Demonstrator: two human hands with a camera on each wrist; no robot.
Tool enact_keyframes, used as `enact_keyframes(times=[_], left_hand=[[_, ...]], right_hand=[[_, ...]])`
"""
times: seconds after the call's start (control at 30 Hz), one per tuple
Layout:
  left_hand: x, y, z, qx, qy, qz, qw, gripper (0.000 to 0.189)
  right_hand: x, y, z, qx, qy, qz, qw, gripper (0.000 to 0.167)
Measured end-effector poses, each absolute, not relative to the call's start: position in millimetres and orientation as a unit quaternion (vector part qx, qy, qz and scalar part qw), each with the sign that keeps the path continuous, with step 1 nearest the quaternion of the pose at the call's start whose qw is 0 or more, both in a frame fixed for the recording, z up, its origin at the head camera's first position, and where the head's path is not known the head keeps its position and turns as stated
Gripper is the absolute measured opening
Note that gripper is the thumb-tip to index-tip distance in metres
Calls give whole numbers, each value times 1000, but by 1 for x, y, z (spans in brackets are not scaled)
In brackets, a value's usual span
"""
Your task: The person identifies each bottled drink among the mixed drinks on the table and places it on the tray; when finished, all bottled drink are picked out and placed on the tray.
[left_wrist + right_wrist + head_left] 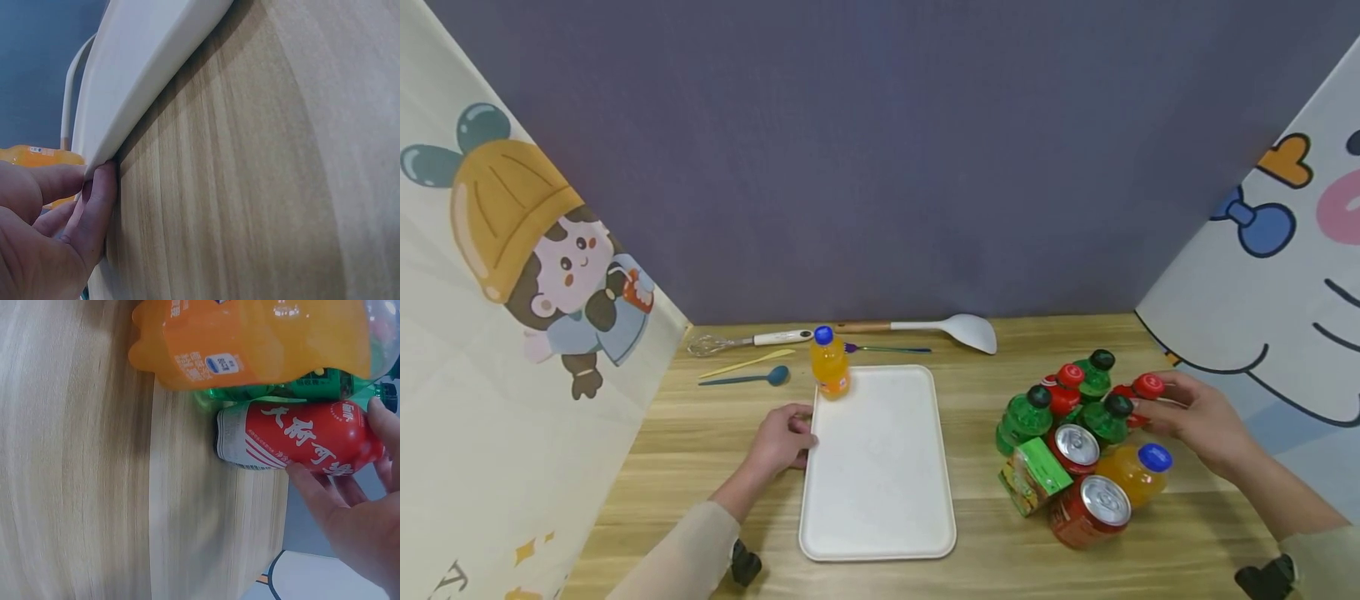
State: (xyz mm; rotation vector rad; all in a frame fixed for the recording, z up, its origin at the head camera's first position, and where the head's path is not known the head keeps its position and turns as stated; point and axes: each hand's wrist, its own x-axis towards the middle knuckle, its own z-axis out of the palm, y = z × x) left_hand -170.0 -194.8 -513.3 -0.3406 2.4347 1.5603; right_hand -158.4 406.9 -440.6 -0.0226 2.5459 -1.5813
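Note:
My left hand pinches the left edge of a white rectangular tray; in the left wrist view the thumb lies on the rim and a finger is under it. An orange soda bottle with a blue cap stands at the tray's far left corner. On the right, my right hand grips a red cola bottle by its upper part, thumb on one side and fingers on the other. That bottle stands at the right side of a cluster, beside a green bottle and another orange soda bottle.
The cluster also has red cans, a green box, another red bottle and more green bottles. Along the back lie a whisk, a spatula, a fork, a yellow knife and a blue spoon.

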Motion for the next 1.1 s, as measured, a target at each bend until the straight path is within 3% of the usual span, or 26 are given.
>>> enact_keyframes(times=[0.4,0.77,1.1], left_hand=[[-170,-195,-512,-119,829,535,114,55],[-168,-194,-510,-119,827,537,115,56],[-168,-195,-512,-115,821,547,112,55]], right_hand=[[-162,407,-436,16,857,-513,47,33],[-160,405,-404,12,868,-496,16,33],[-160,397,-376,23,923,-381,-39,63]])
